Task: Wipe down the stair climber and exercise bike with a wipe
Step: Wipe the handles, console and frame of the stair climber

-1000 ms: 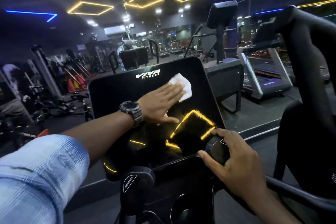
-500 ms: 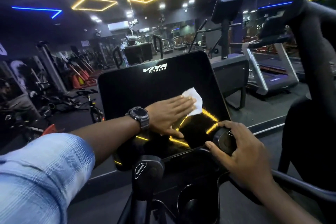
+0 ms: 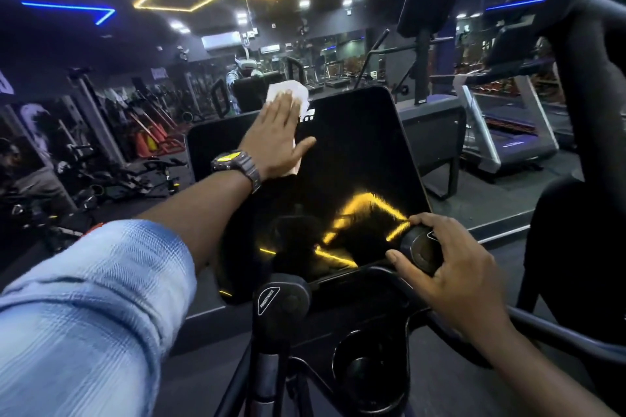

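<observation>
The machine's black glossy console screen (image 3: 355,159) fills the middle of the head view, reflecting yellow ceiling lights. My left hand (image 3: 276,137) lies flat with straight fingers at the screen's top edge, pressing a white wipe (image 3: 294,91) that sticks out beyond the fingertips and covers part of the logo. My right hand (image 3: 450,267) grips the round black knob (image 3: 418,249) on the handlebar at the screen's lower right corner. A second black handle end (image 3: 283,300) marked RESISTANCE stands below the screen.
A cup holder (image 3: 364,367) sits low in the console frame. A thick black upright arm (image 3: 589,105) rises at the right. Beyond are a treadmill (image 3: 508,132), another console on a post (image 3: 426,7) and spin bikes (image 3: 135,176) at the left.
My left hand slid the wipe from the screen's middle right up and left to its top edge, over the logo. My right hand stayed on the knob.
</observation>
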The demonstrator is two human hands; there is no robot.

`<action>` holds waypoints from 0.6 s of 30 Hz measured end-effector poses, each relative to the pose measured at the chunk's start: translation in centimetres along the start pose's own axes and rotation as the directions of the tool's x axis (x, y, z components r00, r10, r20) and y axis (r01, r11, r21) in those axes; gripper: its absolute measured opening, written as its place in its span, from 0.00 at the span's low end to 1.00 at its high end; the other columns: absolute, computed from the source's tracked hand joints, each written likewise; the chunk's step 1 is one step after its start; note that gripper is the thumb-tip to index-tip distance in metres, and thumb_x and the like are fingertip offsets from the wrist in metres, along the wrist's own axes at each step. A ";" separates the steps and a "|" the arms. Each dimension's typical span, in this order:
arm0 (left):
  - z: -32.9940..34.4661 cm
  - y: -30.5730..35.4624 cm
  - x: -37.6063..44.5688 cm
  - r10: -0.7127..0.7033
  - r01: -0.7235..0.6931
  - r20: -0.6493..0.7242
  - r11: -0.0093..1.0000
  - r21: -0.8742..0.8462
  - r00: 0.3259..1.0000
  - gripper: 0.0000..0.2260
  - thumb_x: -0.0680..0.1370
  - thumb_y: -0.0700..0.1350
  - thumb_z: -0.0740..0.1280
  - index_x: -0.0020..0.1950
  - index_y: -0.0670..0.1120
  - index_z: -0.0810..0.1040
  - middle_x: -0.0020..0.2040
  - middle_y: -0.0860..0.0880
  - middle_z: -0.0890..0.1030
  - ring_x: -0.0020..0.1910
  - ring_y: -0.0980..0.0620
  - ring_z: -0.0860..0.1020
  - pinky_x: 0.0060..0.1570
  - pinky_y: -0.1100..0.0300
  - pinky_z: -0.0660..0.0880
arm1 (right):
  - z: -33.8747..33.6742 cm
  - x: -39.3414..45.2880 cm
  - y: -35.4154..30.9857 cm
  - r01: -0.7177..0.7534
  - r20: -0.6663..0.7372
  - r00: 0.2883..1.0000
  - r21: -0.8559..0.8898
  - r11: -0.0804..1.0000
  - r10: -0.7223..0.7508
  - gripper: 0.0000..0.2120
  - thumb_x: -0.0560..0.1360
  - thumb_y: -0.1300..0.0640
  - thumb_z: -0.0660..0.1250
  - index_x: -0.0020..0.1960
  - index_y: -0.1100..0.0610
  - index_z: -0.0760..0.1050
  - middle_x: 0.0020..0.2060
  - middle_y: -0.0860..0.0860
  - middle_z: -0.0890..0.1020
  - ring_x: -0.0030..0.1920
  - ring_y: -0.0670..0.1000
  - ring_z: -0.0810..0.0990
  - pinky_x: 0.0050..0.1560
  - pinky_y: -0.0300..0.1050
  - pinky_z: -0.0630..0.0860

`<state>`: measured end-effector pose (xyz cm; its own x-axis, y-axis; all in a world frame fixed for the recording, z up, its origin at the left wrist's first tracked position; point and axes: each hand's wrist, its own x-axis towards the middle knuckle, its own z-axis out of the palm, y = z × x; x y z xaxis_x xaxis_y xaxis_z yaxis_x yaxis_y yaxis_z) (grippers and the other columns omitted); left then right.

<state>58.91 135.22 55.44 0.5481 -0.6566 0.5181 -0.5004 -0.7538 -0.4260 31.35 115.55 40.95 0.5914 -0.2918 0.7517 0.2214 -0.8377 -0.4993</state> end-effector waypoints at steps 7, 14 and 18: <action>3.5 6.3 -8.6 0.703 -0.704 0.083 0.710 -0.024 0.707 0.38 0.80 0.68 0.47 0.81 0.42 0.51 0.80 0.39 0.54 0.80 0.43 0.51 0.78 0.47 0.49 | 0.1 0.0 0.0 0.003 -0.012 1.000 -0.017 1.000 -0.003 0.28 0.70 0.30 0.65 0.60 0.49 0.76 0.51 0.43 0.80 0.43 0.41 0.77 0.37 0.42 0.79; 3.5 5.5 -7.2 0.707 -0.710 0.062 0.703 0.050 0.704 0.36 0.81 0.66 0.50 0.79 0.41 0.57 0.79 0.40 0.60 0.78 0.43 0.59 0.77 0.46 0.54 | 0.1 -0.1 0.0 0.000 -0.016 1.000 0.020 1.000 0.000 0.27 0.70 0.31 0.66 0.60 0.48 0.75 0.50 0.42 0.78 0.43 0.43 0.79 0.40 0.48 0.81; 0.5 0.9 -3.3 0.218 -0.221 0.045 0.972 0.076 0.975 0.36 0.80 0.64 0.43 0.80 0.40 0.53 0.80 0.38 0.56 0.79 0.42 0.54 0.78 0.48 0.48 | 0.0 -0.1 -0.1 0.006 -0.006 1.000 0.013 1.000 -0.006 0.28 0.70 0.31 0.65 0.61 0.49 0.75 0.51 0.39 0.76 0.44 0.40 0.76 0.39 0.42 0.79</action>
<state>56.97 136.70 53.01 0.4555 -0.8055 0.3791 -0.5569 -0.5900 -0.5846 31.31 115.67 40.95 0.5851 -0.2899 0.7573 0.2345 -0.8335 -0.5002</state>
